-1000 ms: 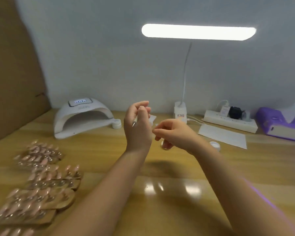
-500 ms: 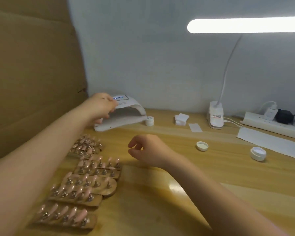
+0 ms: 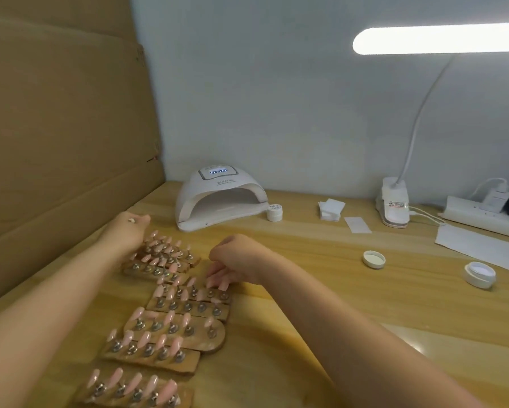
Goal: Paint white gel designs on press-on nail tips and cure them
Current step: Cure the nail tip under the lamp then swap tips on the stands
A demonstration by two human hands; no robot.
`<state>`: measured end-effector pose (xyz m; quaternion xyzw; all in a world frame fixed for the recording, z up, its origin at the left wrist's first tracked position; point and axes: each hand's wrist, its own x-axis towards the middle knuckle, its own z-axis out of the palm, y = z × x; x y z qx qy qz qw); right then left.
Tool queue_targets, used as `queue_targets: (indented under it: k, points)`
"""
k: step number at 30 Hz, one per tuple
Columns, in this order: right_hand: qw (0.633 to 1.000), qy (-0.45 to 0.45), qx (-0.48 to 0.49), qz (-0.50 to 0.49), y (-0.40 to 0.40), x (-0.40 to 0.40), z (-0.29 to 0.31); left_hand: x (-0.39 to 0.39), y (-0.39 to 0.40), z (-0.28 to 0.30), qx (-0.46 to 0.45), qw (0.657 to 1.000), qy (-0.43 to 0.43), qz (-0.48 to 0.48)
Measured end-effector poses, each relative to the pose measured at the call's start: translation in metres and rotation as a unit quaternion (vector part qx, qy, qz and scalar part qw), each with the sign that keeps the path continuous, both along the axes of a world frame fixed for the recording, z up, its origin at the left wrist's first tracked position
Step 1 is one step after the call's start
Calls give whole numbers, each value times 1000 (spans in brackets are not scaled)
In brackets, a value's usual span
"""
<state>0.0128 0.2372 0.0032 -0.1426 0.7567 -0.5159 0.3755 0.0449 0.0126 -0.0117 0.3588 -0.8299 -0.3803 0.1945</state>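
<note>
A cardboard panel [image 3: 65, 119] closes off the left side of a wooden table [image 3: 321, 343], where pink press-on nail tips [image 3: 159, 340] stand on small metal pegs along a run of wooden holder strips [image 3: 171, 334] stretching from the near left edge toward the back. The person's left hand [image 3: 126, 231] reaches to the farthest strip [image 3: 165, 254], its fingers curled down over the strip's left end; whether they actually grip it cannot be told, as the hand hides the contact. Behind it, by the wall, a white dome-shaped curing lamp [image 3: 221, 198] sits with its display lit and its opening facing the person, a small closed white gel pot [image 3: 274, 212] just beside its right foot. The right hand [image 3: 235, 260] hangs knuckles-up over a middle strip [image 3: 194, 298], fingertips [image 3: 218, 282] bent down and touching the nail tips at that strip's right end. Farther right lie a stack of white wipes [image 3: 331, 209], a white paper slip [image 3: 357, 224], a loose jar lid [image 3: 374, 259] and an open jar of white gel [image 3: 480, 274], near a larger white paper sheet [image 3: 477, 245]. A clip-on desk lamp [image 3: 394, 206] glows overhead, and a white power strip [image 3: 479, 214] lines the wall at far right.
</note>
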Motion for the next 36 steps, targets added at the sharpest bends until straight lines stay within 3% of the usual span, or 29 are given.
queue_targets:
  k: [3,9,11,13,15,17,18,19,21,29,34,36]
  points:
    - [1000,-23,3,-6,-4,-3,1,-3,2,-2,3,1000,3,-14]
    - [993,-75,-76,-51,-12,1,-4,-4,5,2,-71,992,-86,-62]
    - [999,48,14,-12,-14,0,-5,-5,6,3,-87,987,-112,-73]
    - [976,180,126,1,-16,8,4,-6,7,4,-96,985,-119,-82]
    - [952,253,174,-9,-17,10,5,-5,9,5,-93,985,-115,-88]
    - [973,195,116,-27,-16,3,3,-6,16,5,-69,987,-108,-99]
    - [994,79,24,-72,-16,-2,-1,-8,20,4,-64,986,-108,-106]
    - [993,-12,-53,-106,-13,-1,-4,-9,25,4,-70,984,-114,-115]
    - [984,-55,-124,-113,-3,10,0,-12,34,6,-87,980,-125,-128]
    - [979,-82,-70,-175,23,4,-4,-22,62,13,8,975,-135,-176]
    - [981,-18,-49,-185,48,1,-12,-28,91,18,103,967,-131,-190]
    - [989,65,4,-131,67,4,-10,-28,107,17,121,964,-126,-199]
